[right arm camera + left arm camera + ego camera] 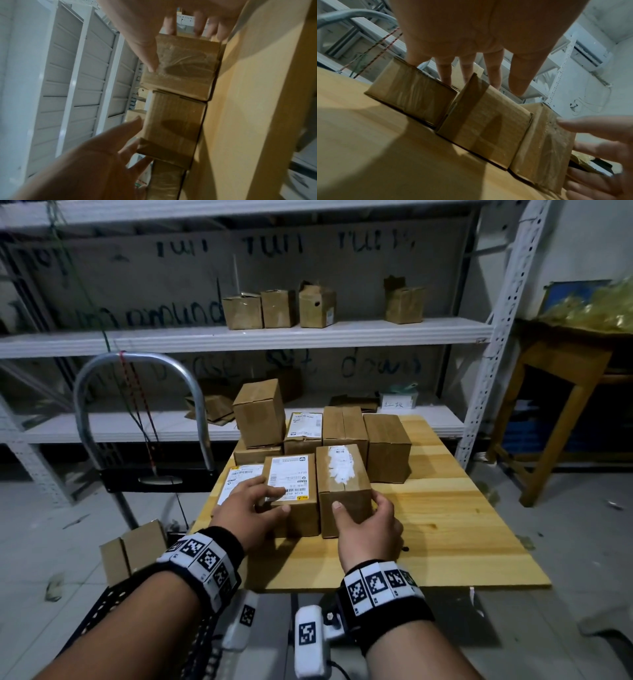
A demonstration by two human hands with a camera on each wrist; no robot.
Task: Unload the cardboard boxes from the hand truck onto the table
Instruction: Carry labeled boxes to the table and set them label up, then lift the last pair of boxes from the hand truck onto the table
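Several taped cardboard boxes stand on the wooden table (445,525). My right hand (358,501) grips the front box with a torn white label (342,474), thumb on its near face and fingers round its right side; the right wrist view shows this box (181,67) between thumb and fingers. My left hand (274,498) lies with straight fingers on the labelled box (294,474) beside it. In the left wrist view the fingers (445,73) reach over the box tops and the thumb hangs free. One box (133,549) sits on the hand truck (137,364) at the left.
White metal shelving (239,337) behind the table carries more small boxes. A wooden stand (555,378) is at the right. The near and right parts of the table top show bare wood. Grey floor with scraps lies all around.
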